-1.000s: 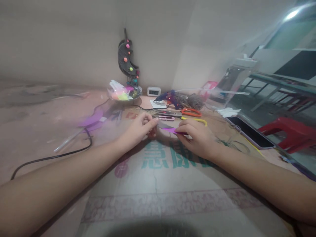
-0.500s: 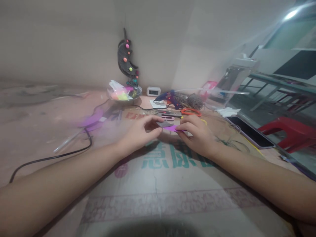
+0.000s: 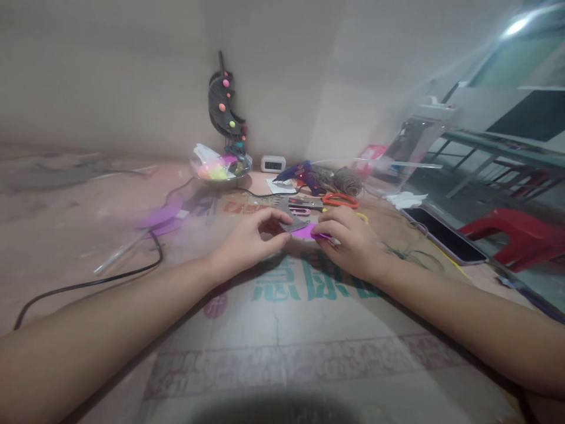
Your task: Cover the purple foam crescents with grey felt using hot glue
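Note:
My left hand [image 3: 256, 235] pinches a small grey pointed piece [image 3: 289, 217] between thumb and fingers; its material is hard to make out. In my right hand [image 3: 351, 240] is a bright purple piece [image 3: 303, 232], flat like paper or foam sheet, held by its right end. The two pieces meet between my hands, the grey one overlapping the purple one, above the printed cardboard [image 3: 282, 324]. Just beyond my fingers lie a pink-handled cutter-like tool [image 3: 301, 212] and orange-handled scissors [image 3: 342, 201].
Behind stand a blue glue gun [image 3: 295, 172], a ball of grey twine [image 3: 348, 181], a small digital clock [image 3: 273, 164] and a bowl of scraps [image 3: 225, 176]. A dark moon-shaped ornament [image 3: 220, 106] rises there. A phone [image 3: 445, 235] lies right; a black cord [image 3: 88, 284] runs left.
The grey piece has turned more upright, so more of it shows above my left fingers. Both hands stay in almost the same place.

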`<state>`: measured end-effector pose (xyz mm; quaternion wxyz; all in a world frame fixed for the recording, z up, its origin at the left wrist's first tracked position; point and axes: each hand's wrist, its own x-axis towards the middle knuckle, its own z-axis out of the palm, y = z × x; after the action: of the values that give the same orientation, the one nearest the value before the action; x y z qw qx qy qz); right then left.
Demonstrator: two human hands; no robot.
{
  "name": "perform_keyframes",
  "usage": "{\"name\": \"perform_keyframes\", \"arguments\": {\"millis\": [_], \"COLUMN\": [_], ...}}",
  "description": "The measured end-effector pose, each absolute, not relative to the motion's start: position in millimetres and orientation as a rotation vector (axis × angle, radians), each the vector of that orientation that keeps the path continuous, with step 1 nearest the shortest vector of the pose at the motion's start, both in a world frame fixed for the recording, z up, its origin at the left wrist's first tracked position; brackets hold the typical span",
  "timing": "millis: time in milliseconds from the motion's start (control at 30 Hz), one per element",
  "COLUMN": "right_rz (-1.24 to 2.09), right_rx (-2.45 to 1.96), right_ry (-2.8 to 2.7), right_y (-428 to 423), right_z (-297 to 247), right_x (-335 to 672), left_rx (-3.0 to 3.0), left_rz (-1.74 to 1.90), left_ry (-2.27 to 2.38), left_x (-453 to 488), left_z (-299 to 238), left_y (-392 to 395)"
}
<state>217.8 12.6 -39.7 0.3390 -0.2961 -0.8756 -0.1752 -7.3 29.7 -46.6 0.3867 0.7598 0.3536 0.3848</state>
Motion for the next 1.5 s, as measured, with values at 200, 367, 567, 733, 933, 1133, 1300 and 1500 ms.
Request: {"name": "perform_keyframes", "arguments": {"millis": [200,367,567,733,933,1133,1300,1500], "right_rz": [-0.492,-0.511,-0.514,-0.515,-0.509,-0.563,-0.600,-0.542], "right_rx": [-0.761,-0.762,-0.749,-0.735,-0.740,-0.738,-0.715,-0.751], "right_ry": [-2.285,-2.283,-2.298,-2.287,-2.287,-2.351,-2.382,-2.340], "right_y": [10.3,9.7,10.2,9.0,10.0,9.7,9.4,12.3], "right_z": [-36.5,-35.7,-36.1,-35.7,-36.1,-37.6,-38.2,-38.8], "right_x": [215.3,214.3,215.3,215.5,215.4,215.8,215.1,215.3], "left_rx": [1.934,1.924,1.959,1.973,1.937,1.840,1.797,1.957], "left_rz": [0.961,0.962,0.944,0.932,0.972,1.022,1.045,1.019], "left_ry": [0.902,0.899,0.920,0.929,0.897,0.798,0.848,0.836], "left_x": [-7.5,-6.6,-7.5,-7.9,-7.0,-8.1,-8.6,-7.3], "left_z": [-45.9,-46.8,-46.3,-45.7,-48.2,-45.4,-45.3,-50.3], "left_y": [28.6,28.5,29.4,28.9,29.5,30.2,32.2,30.8]}}
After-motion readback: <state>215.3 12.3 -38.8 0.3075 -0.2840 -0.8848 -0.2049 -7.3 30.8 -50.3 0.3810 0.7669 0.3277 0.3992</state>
